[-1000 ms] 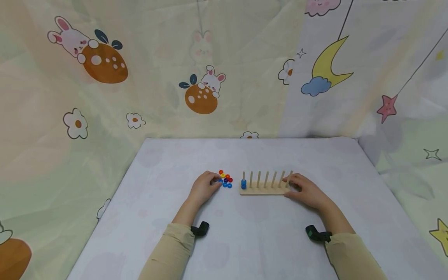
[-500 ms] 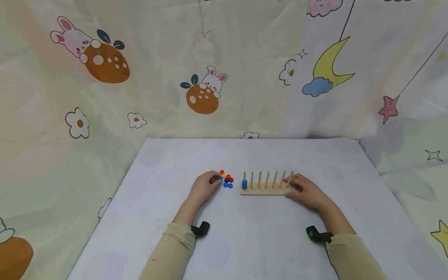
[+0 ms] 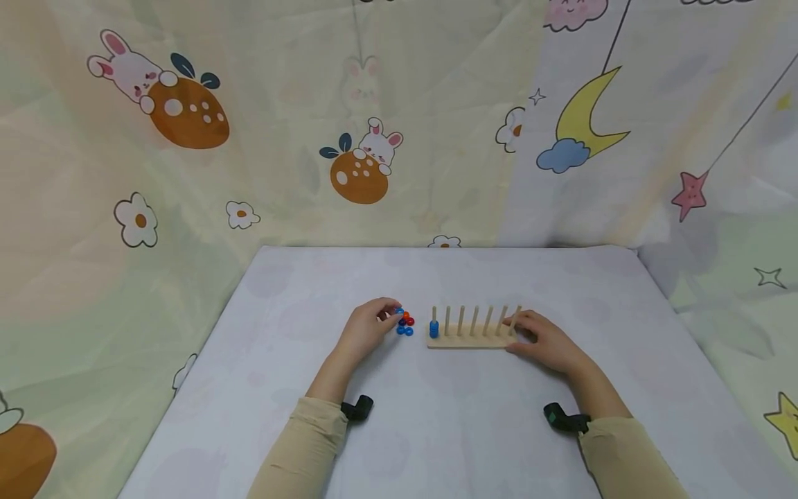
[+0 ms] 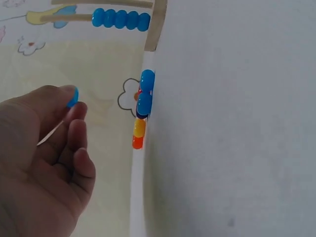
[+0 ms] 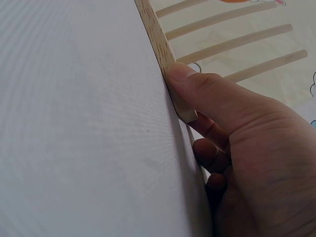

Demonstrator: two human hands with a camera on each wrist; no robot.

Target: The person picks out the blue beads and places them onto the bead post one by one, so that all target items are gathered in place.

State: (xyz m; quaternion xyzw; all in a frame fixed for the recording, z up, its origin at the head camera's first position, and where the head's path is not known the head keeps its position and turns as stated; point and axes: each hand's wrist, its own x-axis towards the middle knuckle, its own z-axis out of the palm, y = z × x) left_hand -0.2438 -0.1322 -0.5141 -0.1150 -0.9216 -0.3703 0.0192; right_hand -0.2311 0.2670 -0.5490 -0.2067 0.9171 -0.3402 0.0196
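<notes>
Between thumb and fingertip, my left hand (image 3: 366, 326) pinches a blue bead (image 4: 73, 97), raised off the table. Just right of that hand lies a small group of loose beads, among them a blue bead (image 3: 409, 332), a red bead (image 3: 410, 321) and a yellow bead (image 4: 139, 128). The wooden peg board (image 3: 467, 342) stands to their right, with several upright pegs. Blue beads (image 4: 121, 19) are stacked on its leftmost peg; the other pegs are bare. My right hand (image 3: 548, 339) grips the board's right end, thumb on the front edge, other fingers behind and partly hidden.
A white cloth covers the table (image 3: 461, 430). Behind it hangs a patterned curtain (image 3: 280, 138). A black wrist camera (image 3: 357, 409) sits on the left wrist, another black camera (image 3: 564, 417) on the right.
My left hand has risen slightly and moved a little away from me, lifting the blue bead from beside the loose ones. The right hand and the peg board stay in place.
</notes>
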